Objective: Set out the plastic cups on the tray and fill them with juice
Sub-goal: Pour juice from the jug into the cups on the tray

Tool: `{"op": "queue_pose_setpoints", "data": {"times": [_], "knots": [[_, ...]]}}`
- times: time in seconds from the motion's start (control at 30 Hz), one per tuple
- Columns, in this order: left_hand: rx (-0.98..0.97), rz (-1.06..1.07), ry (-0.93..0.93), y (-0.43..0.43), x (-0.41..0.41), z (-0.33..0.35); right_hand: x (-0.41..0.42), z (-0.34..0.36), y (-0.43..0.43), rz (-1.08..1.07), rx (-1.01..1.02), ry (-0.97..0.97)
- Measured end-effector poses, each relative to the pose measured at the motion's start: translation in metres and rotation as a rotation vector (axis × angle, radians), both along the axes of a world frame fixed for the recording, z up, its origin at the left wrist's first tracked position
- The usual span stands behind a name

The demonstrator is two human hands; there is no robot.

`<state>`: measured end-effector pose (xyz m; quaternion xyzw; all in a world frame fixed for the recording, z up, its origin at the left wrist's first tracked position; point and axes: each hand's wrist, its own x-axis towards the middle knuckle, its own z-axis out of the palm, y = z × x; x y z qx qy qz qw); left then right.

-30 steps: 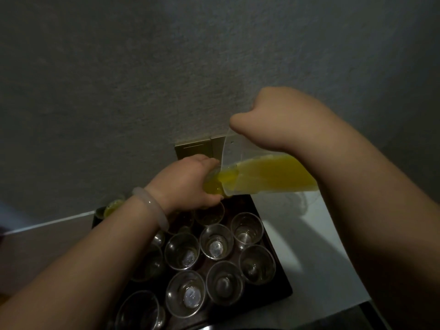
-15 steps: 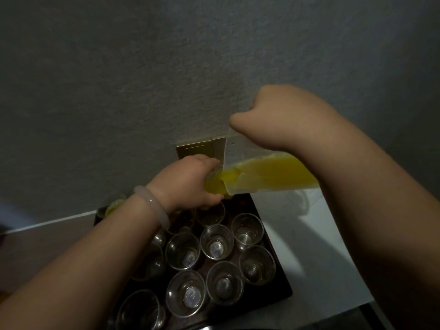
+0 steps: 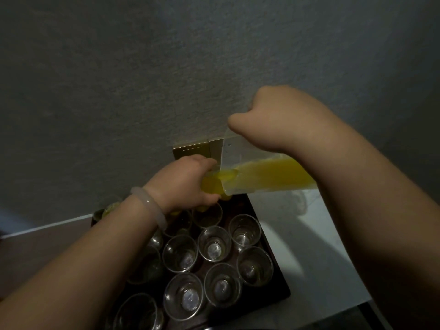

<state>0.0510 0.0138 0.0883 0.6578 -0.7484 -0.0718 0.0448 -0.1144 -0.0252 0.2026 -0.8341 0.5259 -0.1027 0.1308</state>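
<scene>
My right hand [image 3: 273, 120] grips a clear plastic jug [image 3: 262, 177] of orange juice, tipped nearly flat with its mouth to the left. My left hand [image 3: 188, 182] holds a plastic cup [image 3: 210, 185] up against the jug's lip, above the tray, and yellow juice fills most of the cup. Below them a dark tray [image 3: 282, 285] carries several clear plastic cups [image 3: 214, 242] standing upright and close together. One cup with juice [image 3: 108, 208] stands at the tray's far left corner, partly hidden by my left wrist.
The tray lies on a white counter [image 3: 309, 253] against a grey textured wall [image 3: 166, 79]. A gold wall plate [image 3: 192, 150] sits just behind my left hand. The counter's front edge runs at the bottom right.
The juice level in the held cup has risen a little. Both hands and the jug stay almost where they were.
</scene>
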Motion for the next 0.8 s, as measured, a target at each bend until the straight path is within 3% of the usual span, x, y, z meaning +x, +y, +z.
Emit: {"op": "queue_pose_setpoints", "data": {"times": [0.8], "knots": [[-0.021,0.0,0.021,-0.0046,-0.0051,-0.0001,-0.0041,0.0017,-0.0025,0.004,-0.019,0.007]]}}
